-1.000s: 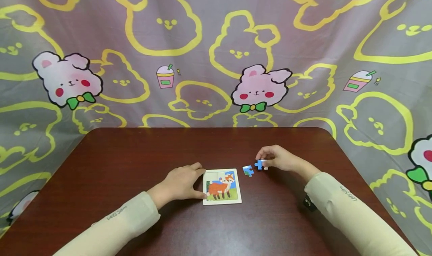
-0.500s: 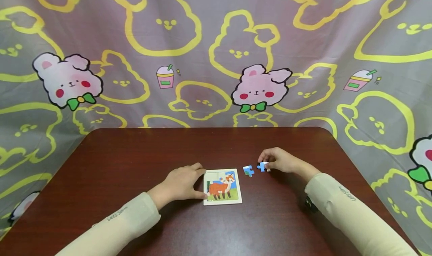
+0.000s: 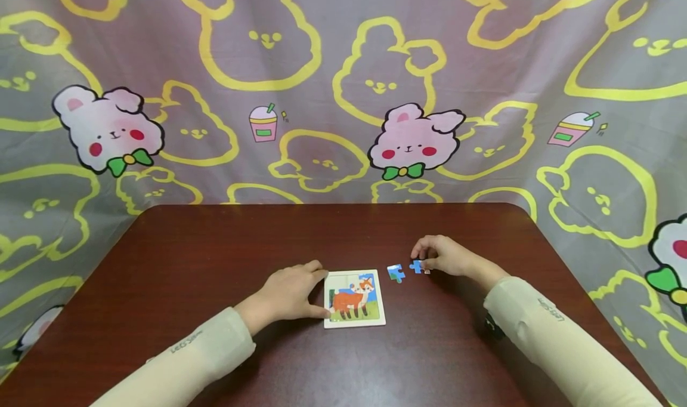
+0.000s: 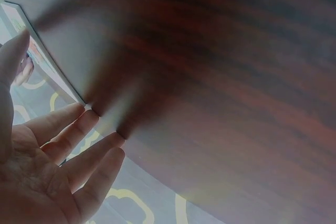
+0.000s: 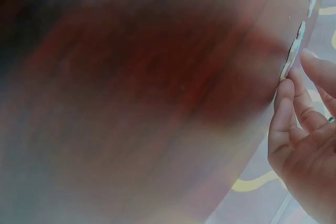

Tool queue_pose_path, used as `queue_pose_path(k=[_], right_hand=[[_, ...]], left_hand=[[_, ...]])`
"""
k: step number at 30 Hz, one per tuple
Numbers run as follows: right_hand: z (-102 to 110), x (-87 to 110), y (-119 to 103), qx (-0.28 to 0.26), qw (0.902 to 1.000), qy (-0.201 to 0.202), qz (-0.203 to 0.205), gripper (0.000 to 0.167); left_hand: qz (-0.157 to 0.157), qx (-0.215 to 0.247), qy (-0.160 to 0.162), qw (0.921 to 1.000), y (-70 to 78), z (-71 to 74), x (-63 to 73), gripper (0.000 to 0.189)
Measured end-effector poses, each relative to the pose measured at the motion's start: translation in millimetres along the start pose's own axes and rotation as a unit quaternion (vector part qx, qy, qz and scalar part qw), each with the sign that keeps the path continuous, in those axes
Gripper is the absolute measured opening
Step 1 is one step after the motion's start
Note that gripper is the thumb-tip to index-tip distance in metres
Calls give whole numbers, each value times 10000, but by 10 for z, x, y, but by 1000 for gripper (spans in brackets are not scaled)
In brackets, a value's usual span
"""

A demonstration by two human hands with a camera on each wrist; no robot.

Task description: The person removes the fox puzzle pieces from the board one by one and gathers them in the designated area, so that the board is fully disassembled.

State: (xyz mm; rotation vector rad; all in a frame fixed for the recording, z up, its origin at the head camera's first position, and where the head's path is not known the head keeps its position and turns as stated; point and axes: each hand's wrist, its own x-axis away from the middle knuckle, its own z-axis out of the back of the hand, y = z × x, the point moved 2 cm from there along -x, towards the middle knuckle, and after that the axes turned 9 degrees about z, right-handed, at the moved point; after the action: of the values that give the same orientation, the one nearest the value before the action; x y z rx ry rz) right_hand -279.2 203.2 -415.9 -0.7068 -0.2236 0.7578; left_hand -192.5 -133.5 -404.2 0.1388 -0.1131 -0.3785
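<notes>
A square fox puzzle in a pale frame (image 3: 354, 326) lies on the dark red-brown table. My left hand (image 3: 287, 290) touches its left side, thumb near the lower corner and fingertips near the upper one; the left wrist view shows these fingers (image 4: 92, 169) spread and fairly straight. To the right of the frame, my right hand (image 3: 448, 255) holds a blue jigsaw piece (image 3: 415, 267) between thumb and fingers, low at the tabletop. Part of it is hidden; a pale bit shows under the thumb. Another blue and green jigsaw piece (image 3: 395, 273) lies between frame and right hand.
The table (image 3: 343, 371) has rounded far corners. A grey curtain (image 3: 322, 55) with yellow outlines and cartoon rabbits hangs behind and at both sides. Bare pale backing (image 3: 337, 280) shows in the puzzle's upper left.
My right hand and the blue piece have shifted slightly right and toward me, mostly in the first half second. The left hand and the frame stay in place.
</notes>
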Motion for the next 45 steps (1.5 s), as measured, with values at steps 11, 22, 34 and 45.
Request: queue_pose_path(k=[11,22,34,45], right_hand=[[-10,-76,-164,275,9988,31,395,13],[-217,-316,-473,440,9953,-441,747,13],[-449,-498,-699,454,9910,-912,873,14],[-561,-605,-785,526,9865,-1299,850,16]], left_hand=[[-10,-21,-3,10000,10,2,1,81],[56,17,-38,10000,21,7,2,80],[32,43,-31,10000,6,-1,-9,81],[39,36,-29,10000,-5,0,-8,81]])
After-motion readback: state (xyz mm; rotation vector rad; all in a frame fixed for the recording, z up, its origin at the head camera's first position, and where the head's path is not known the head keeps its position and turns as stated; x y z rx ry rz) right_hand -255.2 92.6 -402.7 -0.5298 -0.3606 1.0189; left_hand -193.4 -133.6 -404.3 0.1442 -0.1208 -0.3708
